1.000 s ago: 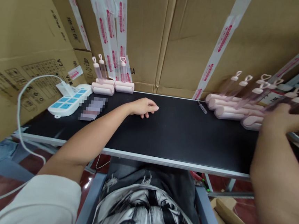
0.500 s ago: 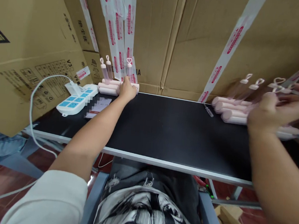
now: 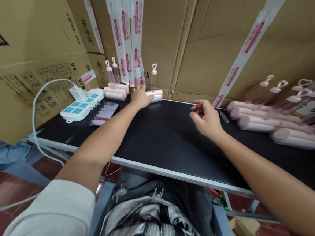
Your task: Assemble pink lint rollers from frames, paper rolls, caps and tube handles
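- At the rear edge of the black surface [image 3: 155, 140]: left hand [image 3: 139, 97] contacts the left end of a loop-topped pink unit [image 3: 156, 94]; grasp cannot be determined.
- Above mid-surface: right hand [image 3: 207, 118] released, fingers loosely curled.
- Just beside the right hand: small screwdriver [image 3: 224, 117].
- Right rear: grouped pink units [image 3: 259, 123].

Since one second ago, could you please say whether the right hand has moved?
Yes, the right hand has moved leftward, from right to left of the small screwdriver.
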`<action>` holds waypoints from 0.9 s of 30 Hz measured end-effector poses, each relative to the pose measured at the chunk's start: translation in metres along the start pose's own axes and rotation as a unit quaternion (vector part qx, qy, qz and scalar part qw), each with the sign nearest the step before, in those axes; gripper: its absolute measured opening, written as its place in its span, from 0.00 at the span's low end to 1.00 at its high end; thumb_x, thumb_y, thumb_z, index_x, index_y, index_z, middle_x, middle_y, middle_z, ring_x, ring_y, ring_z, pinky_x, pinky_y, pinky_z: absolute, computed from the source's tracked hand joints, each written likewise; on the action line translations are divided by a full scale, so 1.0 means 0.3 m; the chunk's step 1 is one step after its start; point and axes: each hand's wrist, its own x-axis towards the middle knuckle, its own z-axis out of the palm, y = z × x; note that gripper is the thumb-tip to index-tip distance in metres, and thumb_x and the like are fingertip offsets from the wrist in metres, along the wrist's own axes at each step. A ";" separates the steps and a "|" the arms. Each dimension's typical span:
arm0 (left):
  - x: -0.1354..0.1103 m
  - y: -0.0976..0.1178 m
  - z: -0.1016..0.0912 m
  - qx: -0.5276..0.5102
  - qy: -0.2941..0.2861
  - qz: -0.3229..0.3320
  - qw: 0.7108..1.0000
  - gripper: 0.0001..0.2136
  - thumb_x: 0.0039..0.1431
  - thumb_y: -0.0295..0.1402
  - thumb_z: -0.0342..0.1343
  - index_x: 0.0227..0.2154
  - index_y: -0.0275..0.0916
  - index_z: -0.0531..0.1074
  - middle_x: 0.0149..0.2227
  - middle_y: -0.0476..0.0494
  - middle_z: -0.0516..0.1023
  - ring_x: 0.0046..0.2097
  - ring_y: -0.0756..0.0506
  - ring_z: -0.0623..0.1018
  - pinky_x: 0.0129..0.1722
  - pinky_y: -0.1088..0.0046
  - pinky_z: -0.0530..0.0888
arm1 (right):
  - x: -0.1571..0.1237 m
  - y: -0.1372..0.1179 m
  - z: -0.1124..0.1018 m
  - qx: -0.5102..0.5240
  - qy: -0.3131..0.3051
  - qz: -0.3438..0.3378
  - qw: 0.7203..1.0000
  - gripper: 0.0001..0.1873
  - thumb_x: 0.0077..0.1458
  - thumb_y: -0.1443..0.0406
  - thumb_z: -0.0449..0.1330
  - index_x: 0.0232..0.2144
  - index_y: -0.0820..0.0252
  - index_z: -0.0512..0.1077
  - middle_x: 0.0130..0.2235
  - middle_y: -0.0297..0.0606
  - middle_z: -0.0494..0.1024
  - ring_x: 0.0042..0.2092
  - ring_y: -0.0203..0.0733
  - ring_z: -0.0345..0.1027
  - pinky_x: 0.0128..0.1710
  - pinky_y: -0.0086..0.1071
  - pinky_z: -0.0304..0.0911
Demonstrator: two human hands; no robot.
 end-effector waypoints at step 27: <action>-0.142 0.134 0.058 -0.369 -0.210 0.246 0.871 0.36 0.45 0.30 0.73 0.60 0.38 0.71 0.52 0.38 0.80 0.50 0.40 0.80 0.55 0.58 0.75 | -0.029 0.127 0.019 0.120 -0.137 0.104 0.978 0.28 0.55 0.49 0.70 0.53 0.55 0.74 0.47 0.43 0.84 0.44 0.50 0.76 0.49 0.48 0.73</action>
